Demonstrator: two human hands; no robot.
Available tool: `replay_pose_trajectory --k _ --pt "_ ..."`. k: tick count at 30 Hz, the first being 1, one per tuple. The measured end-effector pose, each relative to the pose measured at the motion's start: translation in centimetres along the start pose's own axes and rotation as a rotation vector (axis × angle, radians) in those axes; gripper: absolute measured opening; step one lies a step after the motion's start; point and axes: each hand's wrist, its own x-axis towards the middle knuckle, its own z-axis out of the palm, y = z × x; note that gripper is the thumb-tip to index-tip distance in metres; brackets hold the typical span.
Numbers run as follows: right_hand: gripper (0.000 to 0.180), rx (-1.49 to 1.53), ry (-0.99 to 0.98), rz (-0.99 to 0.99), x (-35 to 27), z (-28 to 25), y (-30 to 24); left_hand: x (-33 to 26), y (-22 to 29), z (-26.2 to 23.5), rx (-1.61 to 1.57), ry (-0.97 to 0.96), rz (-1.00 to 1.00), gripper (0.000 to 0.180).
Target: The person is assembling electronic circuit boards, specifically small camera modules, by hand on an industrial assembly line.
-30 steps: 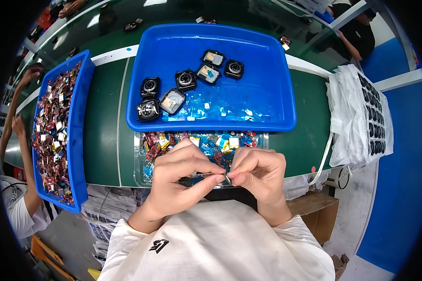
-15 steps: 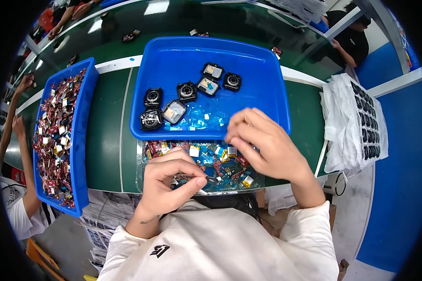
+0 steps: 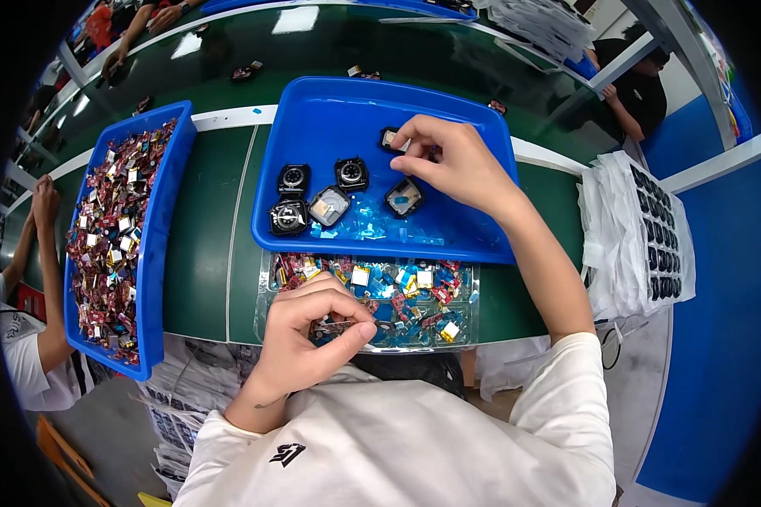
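My left hand [image 3: 313, 334] is closed in a pinch above the clear tray, holding a thin piece with a dark rounded end [image 3: 384, 325]; most of it is hidden by the fingers. My right hand [image 3: 457, 160] is over the large blue tray [image 3: 266, 203], thumb and forefinger curved and slightly apart, with nothing visible between them. Beside those fingertips is an opened watch case [image 3: 389, 139], partly covered by the hand. Just below them lies another opened watch case [image 3: 403, 197]. Several more black watch cases [image 3: 352, 173] rest further left, near scraps of blue film [image 3: 355, 226].
Under my hands the clear tray [image 3: 473, 317] carries small batteries and red circuit boards. A long blue bin [image 3: 150, 313] at left is heaped with similar parts. White-wrapped stacks of black parts [image 3: 621, 245] stand right. Co-workers' arms [image 3: 46, 228] appear at the far left.
My right hand has moved from above the clear tray up over the blue tray. One opened watch case there has shifted nearer me. My left hand keeps its pinch.
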Motion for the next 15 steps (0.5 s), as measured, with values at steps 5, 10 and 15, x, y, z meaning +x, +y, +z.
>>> replay_pose_trajectory --k 5,10,15 --pt "0.031 -0.317 0.076 -0.178 -1.9 0.0 1.6 0.3 -0.3 0.6 -0.034 -0.012 -0.028 0.007" --pt "0.03 -0.448 0.019 -0.085 -5.2 0.3 0.2 0.3 -0.5 0.4 -0.008 -0.017 0.014 0.006" --pt "0.02 -0.194 0.097 -0.019 -6.1 0.3 1.1 0.2 -0.6 0.5 -0.028 -0.004 -0.035 0.006"
